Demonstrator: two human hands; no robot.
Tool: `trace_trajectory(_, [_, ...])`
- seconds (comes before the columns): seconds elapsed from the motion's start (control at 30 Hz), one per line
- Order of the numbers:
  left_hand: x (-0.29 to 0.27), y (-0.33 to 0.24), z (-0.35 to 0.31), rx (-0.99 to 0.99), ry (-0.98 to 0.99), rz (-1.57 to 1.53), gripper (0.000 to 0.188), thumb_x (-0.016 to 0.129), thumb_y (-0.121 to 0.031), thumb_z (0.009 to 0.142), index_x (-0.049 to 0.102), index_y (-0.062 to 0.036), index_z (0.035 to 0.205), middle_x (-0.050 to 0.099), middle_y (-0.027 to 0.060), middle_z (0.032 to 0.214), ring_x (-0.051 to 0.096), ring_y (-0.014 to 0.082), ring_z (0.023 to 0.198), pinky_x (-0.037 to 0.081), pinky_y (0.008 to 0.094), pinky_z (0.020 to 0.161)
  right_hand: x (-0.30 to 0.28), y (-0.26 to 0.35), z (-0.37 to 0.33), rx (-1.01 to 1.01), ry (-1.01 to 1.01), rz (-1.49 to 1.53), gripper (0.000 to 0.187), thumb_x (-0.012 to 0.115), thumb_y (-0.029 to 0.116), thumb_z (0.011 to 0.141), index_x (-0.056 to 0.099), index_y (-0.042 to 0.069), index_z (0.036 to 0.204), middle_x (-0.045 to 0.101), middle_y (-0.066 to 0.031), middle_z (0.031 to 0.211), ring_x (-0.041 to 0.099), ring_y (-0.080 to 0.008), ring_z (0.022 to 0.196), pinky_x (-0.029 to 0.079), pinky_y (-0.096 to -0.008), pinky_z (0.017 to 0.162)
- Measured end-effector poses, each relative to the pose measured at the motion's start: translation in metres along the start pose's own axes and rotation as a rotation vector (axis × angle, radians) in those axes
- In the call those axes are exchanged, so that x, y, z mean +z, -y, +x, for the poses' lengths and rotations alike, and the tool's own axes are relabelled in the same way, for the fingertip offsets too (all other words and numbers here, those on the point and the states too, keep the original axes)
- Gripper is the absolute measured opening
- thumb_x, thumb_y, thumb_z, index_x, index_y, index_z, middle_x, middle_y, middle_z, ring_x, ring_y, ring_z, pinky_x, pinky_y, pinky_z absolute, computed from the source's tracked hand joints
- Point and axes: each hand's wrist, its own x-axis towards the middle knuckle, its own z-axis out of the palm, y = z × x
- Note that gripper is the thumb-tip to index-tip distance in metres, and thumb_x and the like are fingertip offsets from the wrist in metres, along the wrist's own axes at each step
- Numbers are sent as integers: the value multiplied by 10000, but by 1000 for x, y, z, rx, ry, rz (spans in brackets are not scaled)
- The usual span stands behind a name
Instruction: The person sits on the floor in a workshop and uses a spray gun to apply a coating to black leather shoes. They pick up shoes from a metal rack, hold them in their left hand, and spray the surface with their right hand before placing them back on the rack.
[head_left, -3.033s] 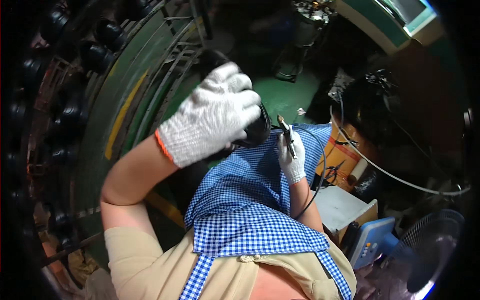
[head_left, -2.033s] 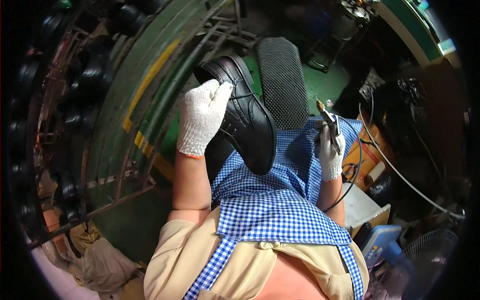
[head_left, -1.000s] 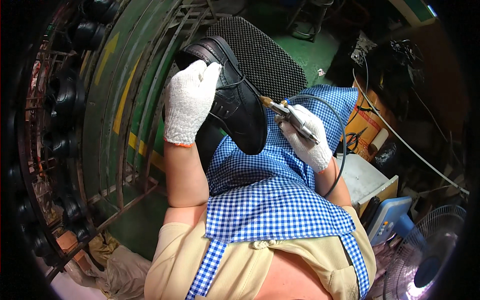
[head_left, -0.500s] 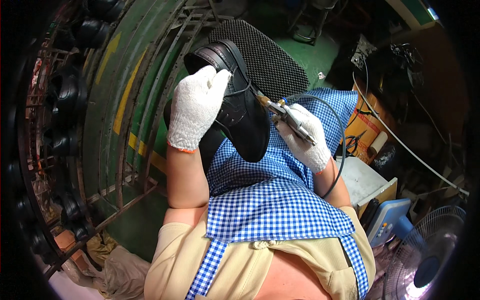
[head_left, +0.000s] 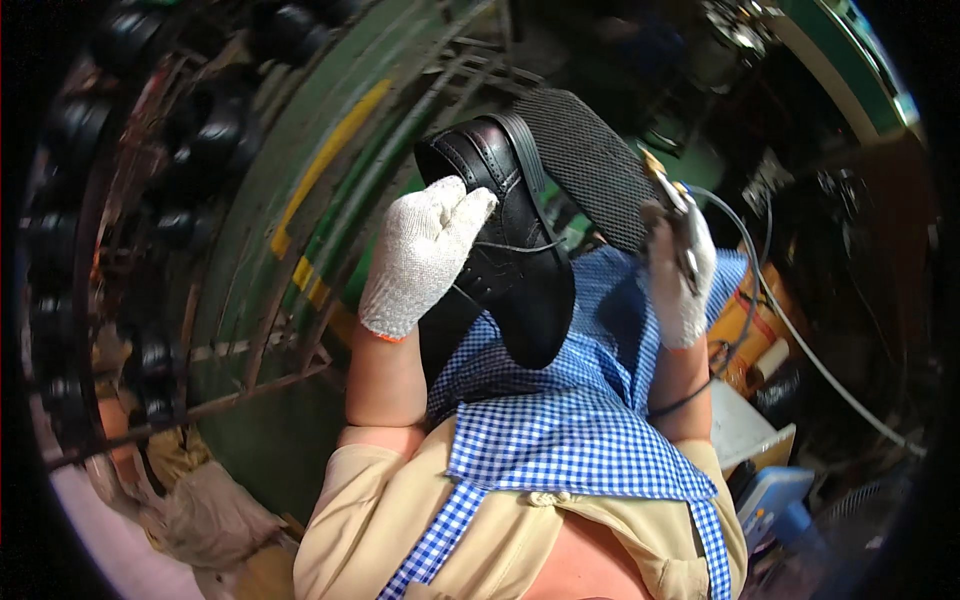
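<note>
A black leather shoe (head_left: pixel 530 312) with brogue punching and a dark lace hangs above my lap, toe pointing down toward me. My left hand (head_left: pixel 418 255), in a white knit glove, is closed on the shoe near its opening, with the fingers partly hidden. Off to the shoe's right, my gloved right hand (head_left: pixel 683 285) grips a metal spray gun (head_left: pixel 680 205) with a brass-coloured nozzle. The nozzle points up and away, apart from the shoe. A thin grey hose (head_left: pixel 745 235) runs from the gun. Motion blurs this hand somewhat.
Metal racks holding several black shoes (head_left: pixel 215 130) line the left side. Beyond the shoe lies a dark ribbed mat (head_left: pixel 590 165). A blue checked apron (head_left: pixel 570 440) covers my lap. At right are an orange-brown box (head_left: pixel 740 345), a pale-topped stand (head_left: pixel 735 425) and a fan (head_left: pixel 865 515).
My right hand has drawn the spray gun away from the shoe, farther right and upward. The view has shifted; my left hand still holds the shoe in much the same pose.
</note>
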Motion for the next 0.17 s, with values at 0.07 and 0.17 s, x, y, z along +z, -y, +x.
trace_trajectory(0.07, [-20, 8, -7, -64, -111, -143, 296, 678, -158, 1009, 600, -12, 763, 533, 59, 601, 491, 110, 573, 385, 346, 540, -3, -14, -11, 155, -20, 41, 256, 580, 37, 1028, 653, -52, 1257, 643, -57, 1034, 602, -117, 850, 488, -251, 710])
trace_trajectory(0.17, [-41, 55, -41, -91, -422, -468, 271, 669, -160, 1034, 611, -43, 797, 576, -29, 713, 462, 35, 704, 393, 272, 610, 30, -37, -4, 159, 4, 361, 404, 590, 89, 1039, 516, -25, 1420, 658, -170, 1231, 676, -186, 994, 531, -220, 807])
